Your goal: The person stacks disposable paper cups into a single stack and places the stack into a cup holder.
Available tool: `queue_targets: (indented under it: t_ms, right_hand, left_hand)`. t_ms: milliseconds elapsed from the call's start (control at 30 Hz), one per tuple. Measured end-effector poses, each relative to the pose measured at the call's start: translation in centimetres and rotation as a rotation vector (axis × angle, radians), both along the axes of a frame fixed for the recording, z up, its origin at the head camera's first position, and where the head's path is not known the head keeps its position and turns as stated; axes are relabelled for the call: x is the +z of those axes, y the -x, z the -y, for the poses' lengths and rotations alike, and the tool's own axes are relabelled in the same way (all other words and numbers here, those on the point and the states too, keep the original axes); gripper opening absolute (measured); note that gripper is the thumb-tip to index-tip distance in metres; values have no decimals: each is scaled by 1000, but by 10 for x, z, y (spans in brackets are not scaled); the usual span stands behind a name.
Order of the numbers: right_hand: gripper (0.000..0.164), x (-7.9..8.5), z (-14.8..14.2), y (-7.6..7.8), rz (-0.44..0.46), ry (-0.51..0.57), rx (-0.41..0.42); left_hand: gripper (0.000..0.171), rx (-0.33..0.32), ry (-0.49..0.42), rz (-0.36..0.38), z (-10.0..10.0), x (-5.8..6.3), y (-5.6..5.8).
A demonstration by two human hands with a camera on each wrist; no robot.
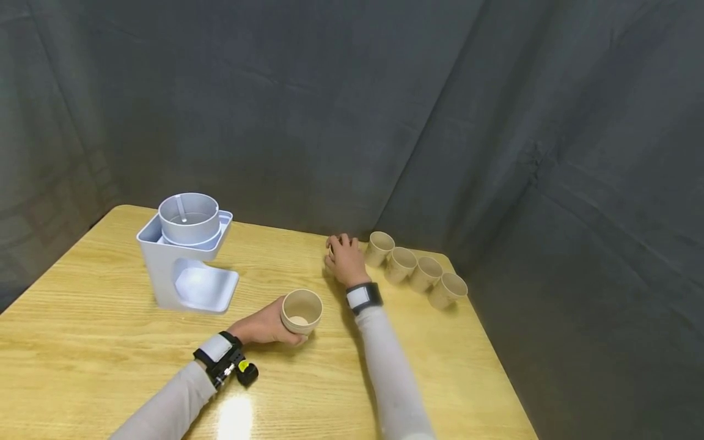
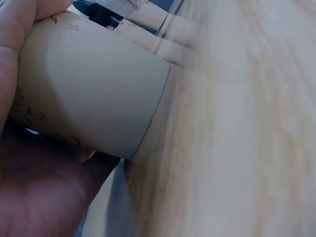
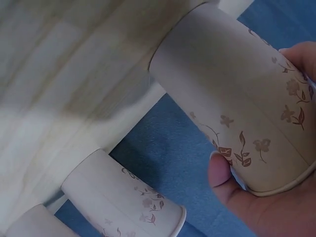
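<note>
My left hand (image 1: 265, 324) grips a beige paper cup (image 1: 301, 310) that stands upright near the middle of the table, its mouth facing up. Lines below its rim suggest nested cups, but I cannot tell for certain. At the table's back edge, my right hand (image 1: 346, 261) holds another paper cup (image 3: 227, 94), printed with brown flowers. The hand hides most of that cup in the head view; in the right wrist view the thumb and fingers curl round it near the rim. Just right of this hand stands a row of several matching cups (image 1: 401, 264).
A pale grey-white plastic device (image 1: 159, 269) with a round bowl (image 1: 189, 229) on top and a low tray (image 1: 211, 290) stands at the back left. Dark curtains (image 1: 275, 110) hang behind and to the right of the wooden table (image 1: 110, 366).
</note>
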State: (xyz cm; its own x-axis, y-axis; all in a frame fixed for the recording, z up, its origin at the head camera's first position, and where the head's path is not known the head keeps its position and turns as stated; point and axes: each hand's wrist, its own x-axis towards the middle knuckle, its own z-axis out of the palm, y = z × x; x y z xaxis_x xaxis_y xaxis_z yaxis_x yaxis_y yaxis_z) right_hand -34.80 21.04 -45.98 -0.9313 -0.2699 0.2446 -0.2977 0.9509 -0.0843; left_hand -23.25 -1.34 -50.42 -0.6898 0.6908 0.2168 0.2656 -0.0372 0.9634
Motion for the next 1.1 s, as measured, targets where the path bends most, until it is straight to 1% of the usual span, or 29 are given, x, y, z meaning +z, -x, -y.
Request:
queue_targets:
  t_ms: [133, 267, 367, 567, 767, 833, 967, 1100]
  right_hand:
    - [25, -1, 1, -9, -16, 5, 1]
    - [25, -3, 4, -20, -70, 7, 26]
    - [26, -3, 7, -26, -85, -2, 46]
    - [26, 4, 12, -32, -33, -9, 75]
    - [28, 6, 14, -33, -2, -12, 102]
    - [28, 7, 14, -33, 10, -3, 99]
    - [29, 12, 15, -35, 25, 35, 65]
    - [29, 21, 19, -40, -7, 60, 36]
  left_hand:
    - [71, -3, 12, -2, 1, -2, 1]
    - [72, -6, 25, 0, 2, -3, 0]
    - [72, 3, 38, 1, 4, -2, 0]
    - [72, 6, 43, -4, 9, 1, 1]
    - [71, 3, 34, -3, 11, 1, 2]
    - [71, 3, 29, 0, 10, 1, 2]
    - [72, 11, 30, 0, 9, 0, 3]
    - [73, 16, 47, -14, 11, -1, 4]
